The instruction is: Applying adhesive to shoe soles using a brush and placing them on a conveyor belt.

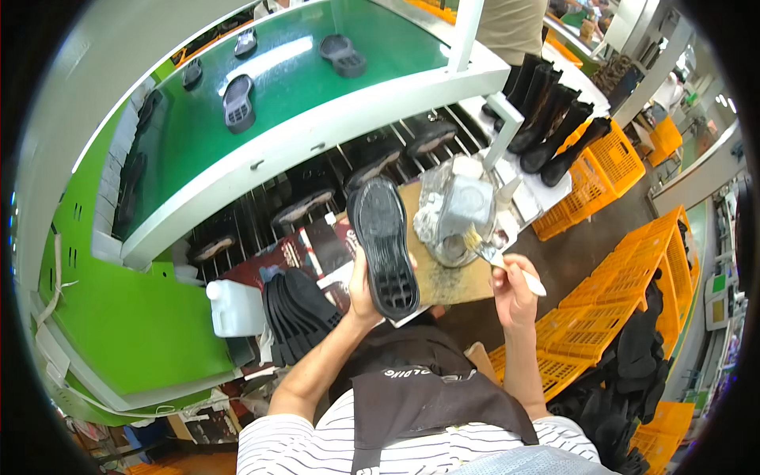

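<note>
My left hand (362,291) is closed around the edge of a black shoe sole (382,241), whose hollow, gridded side faces me. The sole is held nearly upright in front of my apron. In my right hand (516,286) is a brush (491,255) with a white handle and pale bristles. Its bristles are at the side of a clear, smeared plastic container (457,229), which stands on a brown board (451,283). Whether they touch it I cannot tell. Left of the held sole, several more black soles (297,310) stand stacked on edge beside a white plastic jug (235,307).
Ahead, a green conveyor belt (293,91) carries several loose soles behind a white frame (332,119). Below it, dark shoe parts (368,168) rest on metal rollers. Black boots (546,119) stand at the right. Orange crates (594,324) flank me, near a pile of black soles (625,380).
</note>
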Demonstrator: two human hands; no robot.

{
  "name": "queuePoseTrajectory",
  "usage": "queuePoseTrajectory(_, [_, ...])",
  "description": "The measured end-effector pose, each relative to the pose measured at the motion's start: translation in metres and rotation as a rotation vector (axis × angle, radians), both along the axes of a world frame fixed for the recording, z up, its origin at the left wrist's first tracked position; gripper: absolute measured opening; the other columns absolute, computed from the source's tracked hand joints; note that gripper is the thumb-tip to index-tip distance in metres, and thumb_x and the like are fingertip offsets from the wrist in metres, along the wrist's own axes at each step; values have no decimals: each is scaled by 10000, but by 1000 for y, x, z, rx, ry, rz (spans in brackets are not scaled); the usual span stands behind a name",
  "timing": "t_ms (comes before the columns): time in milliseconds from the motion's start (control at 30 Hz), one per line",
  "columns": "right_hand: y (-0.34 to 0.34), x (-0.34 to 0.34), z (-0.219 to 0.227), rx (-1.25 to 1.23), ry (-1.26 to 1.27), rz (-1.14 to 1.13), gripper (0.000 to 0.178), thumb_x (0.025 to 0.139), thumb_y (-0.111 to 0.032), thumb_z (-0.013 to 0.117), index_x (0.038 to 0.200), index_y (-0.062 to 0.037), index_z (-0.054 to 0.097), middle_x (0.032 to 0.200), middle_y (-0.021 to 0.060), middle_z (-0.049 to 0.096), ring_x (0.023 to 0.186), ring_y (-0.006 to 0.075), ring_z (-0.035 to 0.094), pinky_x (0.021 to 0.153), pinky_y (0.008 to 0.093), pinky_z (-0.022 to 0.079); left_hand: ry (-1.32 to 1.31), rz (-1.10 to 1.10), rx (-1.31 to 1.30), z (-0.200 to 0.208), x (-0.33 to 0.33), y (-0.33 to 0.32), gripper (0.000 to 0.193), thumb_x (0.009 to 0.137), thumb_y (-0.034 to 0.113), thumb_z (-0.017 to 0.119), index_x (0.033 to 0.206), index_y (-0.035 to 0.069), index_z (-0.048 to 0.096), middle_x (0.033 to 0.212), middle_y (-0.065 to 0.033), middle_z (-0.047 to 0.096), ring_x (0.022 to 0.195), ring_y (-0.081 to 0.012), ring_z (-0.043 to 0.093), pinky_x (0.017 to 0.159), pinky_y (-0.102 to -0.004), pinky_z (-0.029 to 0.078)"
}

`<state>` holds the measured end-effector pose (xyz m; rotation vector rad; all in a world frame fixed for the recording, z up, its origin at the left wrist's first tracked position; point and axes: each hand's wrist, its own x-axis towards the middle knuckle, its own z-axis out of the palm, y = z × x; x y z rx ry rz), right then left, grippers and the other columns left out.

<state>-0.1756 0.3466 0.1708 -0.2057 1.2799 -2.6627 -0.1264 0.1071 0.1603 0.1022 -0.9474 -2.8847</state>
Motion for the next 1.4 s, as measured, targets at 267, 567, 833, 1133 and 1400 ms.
queuePoseTrajectory(267, [45, 9, -4, -2, -83, -179, 156, 910, -133, 573, 1016, -19, 576, 803, 80, 604, 686, 128, 529, 621, 249, 427, 241, 115, 184, 104, -308, -72, 511, 961, 464, 356, 1269, 66, 449, 1179, -191, 524, 1010, -370, 558, 848, -470, 492])
queuePoseTrajectory(567, [69, 17, -21, 36, -233, -325, 154, 903, -116, 576, 1007, -4, 582, 795, 74, 601, 699, 115, 555, 602, 223, 448, -346, 458, -1670, 98, -383, -44, 690, 747, 237, 598, 1334, 2, 324, 1122, -257, 593, 1082, -384, 566, 929, -434, 444])
queuePoseTrajectory(833, [67, 13, -17, 66, -277, -308, 141, 895, -109, 586, 986, -4, 610, 765, 53, 611, 656, 90, 547, 586, 207, 448, -322, 454, -1918, 92, -412, -58, 948, 795, 456, 596, 1480, 150, 16, 1159, -220, 601, 1062, -358, 592, 916, -455, 429])
queuePoseTrajectory(1133, [45, 9, -12, 96, -297, -229, 167, 893, -149, 600, 1003, -28, 635, 765, 17, 621, 635, 41, 517, 572, 173, 409, 171, 672, -1734, 75, -362, -41, 663, 863, 208, 577, 1403, -3, 254, 1235, -216, 535, 1171, -346, 487, 974, -420, 378])
queuePoseTrajectory(1400, [-13, 5, -20, 191, -253, -45, 197, 870, -139, 611, 1031, -25, 617, 776, 24, 612, 635, 62, 526, 572, 185, 423, 25, 296, -1092, -40, -89, -53, 239, 911, 55, 530, 1131, -25, 577, 1044, -104, 631, 953, -168, 604, 829, -281, 474])
